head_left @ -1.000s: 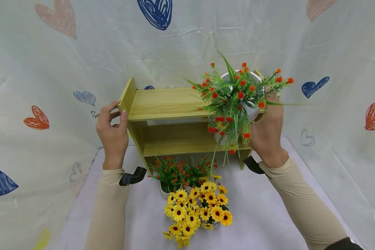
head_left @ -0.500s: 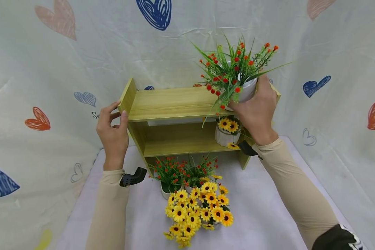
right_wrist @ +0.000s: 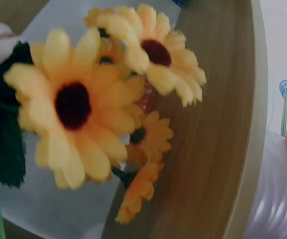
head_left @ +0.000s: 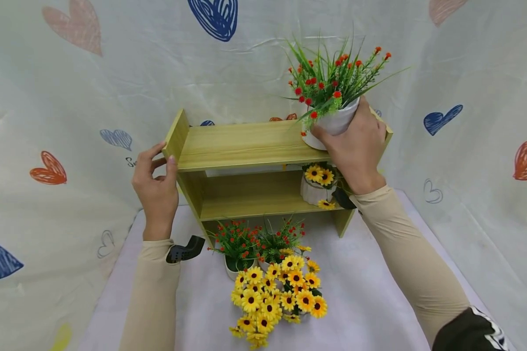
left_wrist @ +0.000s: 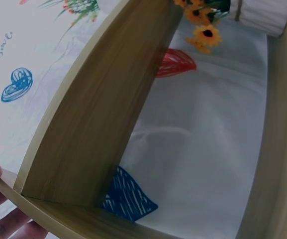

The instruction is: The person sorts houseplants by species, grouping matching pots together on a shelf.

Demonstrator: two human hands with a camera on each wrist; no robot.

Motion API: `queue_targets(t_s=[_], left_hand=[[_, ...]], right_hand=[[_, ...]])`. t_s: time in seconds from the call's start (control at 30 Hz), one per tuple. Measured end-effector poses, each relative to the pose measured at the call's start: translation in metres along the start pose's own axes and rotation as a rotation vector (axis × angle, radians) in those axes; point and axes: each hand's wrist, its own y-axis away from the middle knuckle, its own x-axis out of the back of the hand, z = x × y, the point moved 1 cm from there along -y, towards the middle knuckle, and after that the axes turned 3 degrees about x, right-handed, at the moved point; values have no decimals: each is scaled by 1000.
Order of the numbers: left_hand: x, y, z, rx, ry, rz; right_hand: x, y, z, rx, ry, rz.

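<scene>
My right hand point(head_left: 359, 146) grips a white pot point(head_left: 334, 122) of grass and small red flowers point(head_left: 325, 83), upright at the right end of the wooden shelf's point(head_left: 241, 144) top board. Whether the pot's base touches the board I cannot tell. In the right wrist view, part of the pot point(right_wrist: 275, 194) shows beside a fingertip. With thumb and fingers, my left hand point(head_left: 157, 190) pinches the shelf's left side panel point(head_left: 176, 139). A pale pot of yellow daisies point(head_left: 317, 187) stands on the middle board's right end; a big daisy point(right_wrist: 73, 107) fills much of the right wrist view.
In front of the shelf, two pots of red flowers point(head_left: 237, 243) stand side by side on the white tablecloth point(head_left: 360, 292). Nearer me are bunches of yellow daisies point(head_left: 263, 297). A pale curtain point(head_left: 254, 73) with printed hearts hangs behind.
My right hand has carried the potted red flowers back and slightly left, turning the tilted pot upright above the top board. The middle-board daisies came into sight. My left hand has stayed in place.
</scene>
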Motion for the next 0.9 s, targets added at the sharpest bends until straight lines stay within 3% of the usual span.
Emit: queue_targets(t_s=[0.23,0.43,0.7,0.8,0.9], left_hand=[[0,0,1,6,22,12],[0,1,2,18,28,19],[1,1,-2,-5,12,13],[1,0,-1,-12,12,11],[0,-1,-1,-13,14,8]], right_hand=[[1,-1,1,-13,64,-37],[6,13,5,69,-2,5],[12,78,30,363,-265,287],[8,110,48,422,-328,296],[1,142,72,429,-333,217]])
